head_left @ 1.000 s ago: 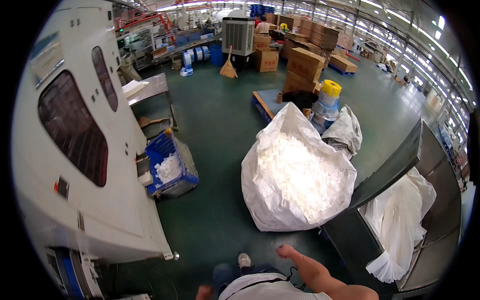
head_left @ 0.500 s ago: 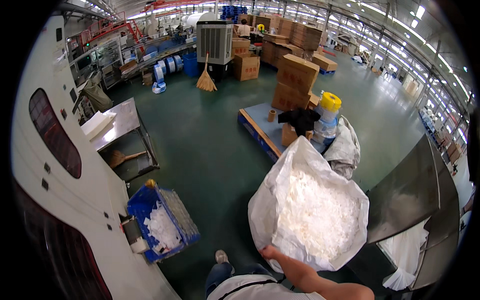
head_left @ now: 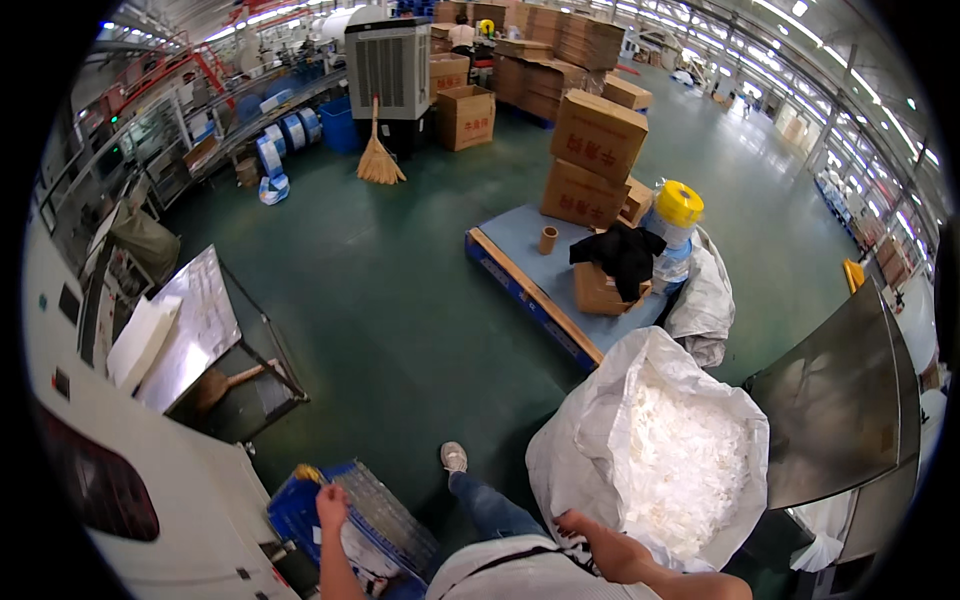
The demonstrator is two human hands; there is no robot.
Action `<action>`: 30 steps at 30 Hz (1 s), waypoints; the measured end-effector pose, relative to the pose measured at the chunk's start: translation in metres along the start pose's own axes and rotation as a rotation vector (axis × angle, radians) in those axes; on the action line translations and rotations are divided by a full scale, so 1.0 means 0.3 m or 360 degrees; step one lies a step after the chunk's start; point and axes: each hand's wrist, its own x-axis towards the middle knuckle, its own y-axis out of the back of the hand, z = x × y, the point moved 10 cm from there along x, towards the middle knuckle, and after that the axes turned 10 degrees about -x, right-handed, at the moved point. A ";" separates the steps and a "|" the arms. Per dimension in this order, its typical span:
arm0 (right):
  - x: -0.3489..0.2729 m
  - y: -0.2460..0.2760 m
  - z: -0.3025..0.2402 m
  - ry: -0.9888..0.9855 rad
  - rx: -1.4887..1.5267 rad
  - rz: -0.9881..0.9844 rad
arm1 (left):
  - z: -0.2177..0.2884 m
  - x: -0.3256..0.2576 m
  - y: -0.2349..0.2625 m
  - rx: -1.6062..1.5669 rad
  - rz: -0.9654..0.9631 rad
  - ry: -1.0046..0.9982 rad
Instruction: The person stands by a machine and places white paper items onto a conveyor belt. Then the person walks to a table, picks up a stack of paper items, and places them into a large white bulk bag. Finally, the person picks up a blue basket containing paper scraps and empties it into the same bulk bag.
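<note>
A large white woven sack (head_left: 575, 455) stands at the right, its top spread wide and full of white scraps (head_left: 690, 470). My right hand (head_left: 577, 527) is at the sack's near left side, fingers closed and seemingly gripping its material. Low on the left, my left hand (head_left: 332, 502) hovers over a blue crate (head_left: 290, 505), fingers loosely bent with nothing visible between them. Whether it touches the crate's rim I cannot tell. White material lies inside the crate, partly covered by my forearm, and a grey panel (head_left: 385, 505) forms its right side.
A blue-topped pallet (head_left: 515, 235) carries cardboard boxes (head_left: 597, 135), a black cloth (head_left: 625, 255) and wrapped rolls with a yellow top (head_left: 680, 203). A steel chute (head_left: 840, 400) borders the sack. Left are a metal table (head_left: 205, 325) and a white machine (head_left: 170, 470); a broom (head_left: 378, 162) stands farther back.
My left hand has come into view above the blue crate. The view has shifted, and my right hand stays by the sack's near left side. My foot has moved forward.
</note>
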 end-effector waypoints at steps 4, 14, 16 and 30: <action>0.188 0.266 -0.516 0.0237 -0.0449 0.0187 | -0.369 0.103 -0.094 0.0086 -0.0220 0.0576; 0.143 0.782 -2.332 0.0943 -0.0429 0.0549 | -0.258 0.628 -0.236 0.0660 -0.0391 0.1150; 0.190 0.785 -2.604 0.1013 -0.0404 0.0590 | -0.161 0.834 -0.262 0.0629 -0.0381 0.1132; 0.623 0.893 -3.489 0.0340 -0.0205 0.0140 | 0.933 2.660 -0.102 -0.0113 0.0093 0.0515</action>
